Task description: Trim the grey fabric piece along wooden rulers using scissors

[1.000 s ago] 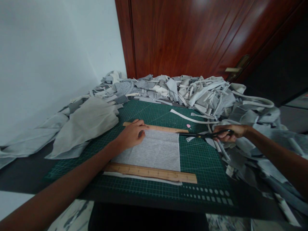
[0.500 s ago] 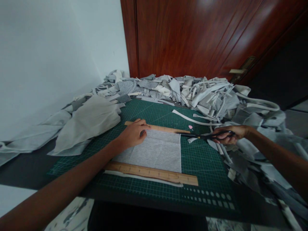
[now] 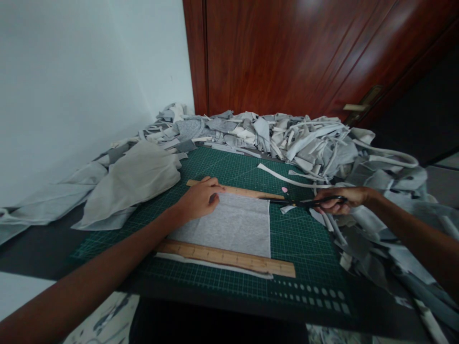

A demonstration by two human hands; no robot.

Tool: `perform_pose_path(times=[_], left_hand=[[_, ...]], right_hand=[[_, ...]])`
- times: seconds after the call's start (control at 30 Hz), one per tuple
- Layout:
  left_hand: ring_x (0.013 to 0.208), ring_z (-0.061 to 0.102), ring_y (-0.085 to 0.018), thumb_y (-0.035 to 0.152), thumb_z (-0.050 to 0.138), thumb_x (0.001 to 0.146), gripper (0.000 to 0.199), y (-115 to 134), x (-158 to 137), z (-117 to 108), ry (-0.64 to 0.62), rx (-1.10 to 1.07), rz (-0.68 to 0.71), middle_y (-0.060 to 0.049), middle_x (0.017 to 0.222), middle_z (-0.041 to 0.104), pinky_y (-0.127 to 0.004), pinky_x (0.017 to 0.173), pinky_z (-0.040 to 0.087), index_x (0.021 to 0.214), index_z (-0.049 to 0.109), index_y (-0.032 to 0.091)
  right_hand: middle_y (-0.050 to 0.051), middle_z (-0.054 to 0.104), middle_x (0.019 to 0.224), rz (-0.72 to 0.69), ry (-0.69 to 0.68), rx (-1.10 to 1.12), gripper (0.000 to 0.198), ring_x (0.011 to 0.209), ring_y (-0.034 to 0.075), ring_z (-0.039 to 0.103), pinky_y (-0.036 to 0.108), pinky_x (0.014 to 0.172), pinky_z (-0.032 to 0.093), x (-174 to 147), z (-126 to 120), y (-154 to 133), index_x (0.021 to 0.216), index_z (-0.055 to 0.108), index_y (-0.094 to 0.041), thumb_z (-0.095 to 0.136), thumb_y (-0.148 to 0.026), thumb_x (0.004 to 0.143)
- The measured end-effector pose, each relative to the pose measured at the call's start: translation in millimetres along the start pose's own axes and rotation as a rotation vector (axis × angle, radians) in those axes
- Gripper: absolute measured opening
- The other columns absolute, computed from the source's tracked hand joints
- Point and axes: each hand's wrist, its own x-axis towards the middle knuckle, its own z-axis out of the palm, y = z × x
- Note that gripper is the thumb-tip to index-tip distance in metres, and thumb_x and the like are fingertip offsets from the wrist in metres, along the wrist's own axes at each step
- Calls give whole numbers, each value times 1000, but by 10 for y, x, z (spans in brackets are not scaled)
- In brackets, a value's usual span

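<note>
A rectangle of light grey fabric point(image 3: 233, 224) lies flat on a green cutting mat point(image 3: 304, 239). My left hand point(image 3: 203, 197) is closed with bent fingers at the fabric's far left, pressing it down beside the far wooden ruler point(image 3: 247, 192). Along the near edge of the fabric rests a second wooden ruler point(image 3: 233, 257), with a thin pale strip point(image 3: 211, 265) in front of it. My right hand point(image 3: 335, 200) grips the handles of black scissors point(image 3: 303, 203). Their blades reach left to the fabric's far right corner, by the far ruler.
Heaps of grey and white fabric scraps point(image 3: 258, 131) line the back and spread down the right side. A larger pale cloth point(image 3: 132, 184) lies on the left. A long white strip point(image 3: 287, 179) and a small pink piece point(image 3: 284, 189) are beyond the scissors.
The scissors' tips lie slightly farther left along the fabric's far edge. My left hand stays in place on the fabric; the whole view has shifted a little.
</note>
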Motion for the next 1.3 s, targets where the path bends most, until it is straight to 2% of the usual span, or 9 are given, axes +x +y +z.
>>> perform_pose_path(times=[0.27,0.6,1.0,1.3], left_hand=[[104,57,-25,11,51,89,35,4,-3,-4,3,6,1,-9,106,67,-43,98,49,111,76,18],[103,57,-25,9,51,89,34,-15,-3,26,25,1,14,-9,105,67,-42,97,50,111,76,16],[102,57,-24,9,52,89,34,-4,2,8,15,-6,9,-8,106,67,-41,97,48,111,76,18],[102,57,-24,8,52,89,32,-10,13,18,10,-5,0,-8,104,67,-40,96,48,108,76,17]], right_hand=[[-12,28,53,-82,-46,-4,46,42,1,12,12,34,12,97,-112,136,90,59,-14,76,-57,80],[-12,27,51,-88,-55,-2,45,41,1,12,11,32,13,138,-225,164,91,62,-12,74,-54,80],[-11,28,51,-25,7,4,58,40,1,15,14,35,12,100,31,-36,83,58,-16,80,-68,67],[-10,28,52,12,3,-42,55,41,1,14,16,37,11,144,121,-218,84,60,-16,80,-65,68]])
